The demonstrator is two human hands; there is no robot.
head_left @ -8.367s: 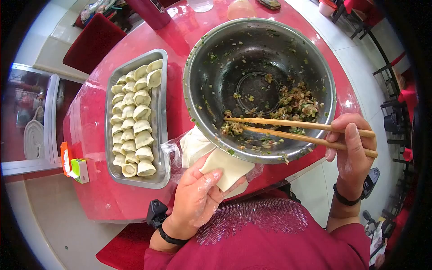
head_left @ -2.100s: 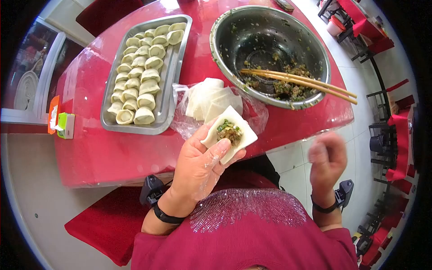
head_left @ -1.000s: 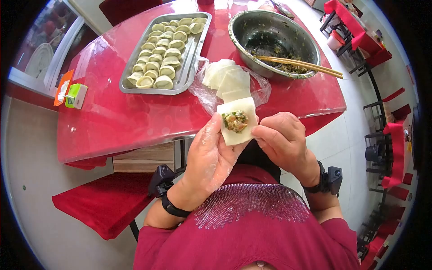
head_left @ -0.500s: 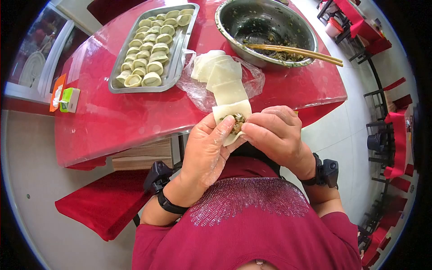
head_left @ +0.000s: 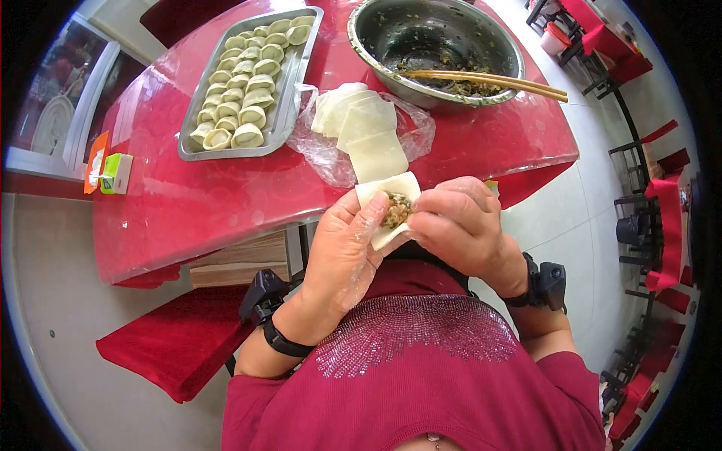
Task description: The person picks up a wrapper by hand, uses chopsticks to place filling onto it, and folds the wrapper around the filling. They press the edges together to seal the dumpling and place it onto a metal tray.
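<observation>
A square dough wrapper (head_left: 404, 184) with a mound of chopped filling (head_left: 395, 211) on it rests in my left hand (head_left: 347, 244). The left thumb presses at the filling's edge, and the fingers lie beneath the wrapper. My right hand (head_left: 465, 225) pinches the wrapper's right edge with thumb and fingertips. Just beyond the hands, more square wrappers (head_left: 367, 124) lie overlapped on a clear plastic bag (head_left: 323, 159). Behind to the left, a metal tray (head_left: 280, 129) carries rows of folded dumplings (head_left: 252, 90).
A metal bowl (head_left: 361, 46) with leftover filling stands at the back right, chopsticks (head_left: 489, 78) across its rim. A tissue pack (head_left: 115, 173) sits at the left edge of the red table (head_left: 188, 218). A red-covered seat (head_left: 177, 342) is at lower left.
The wrapper's edges are drawn up a little more around the filling, which shows more fully beside my left thumb. The view has shifted slightly, so the tray and bowl appear further left.
</observation>
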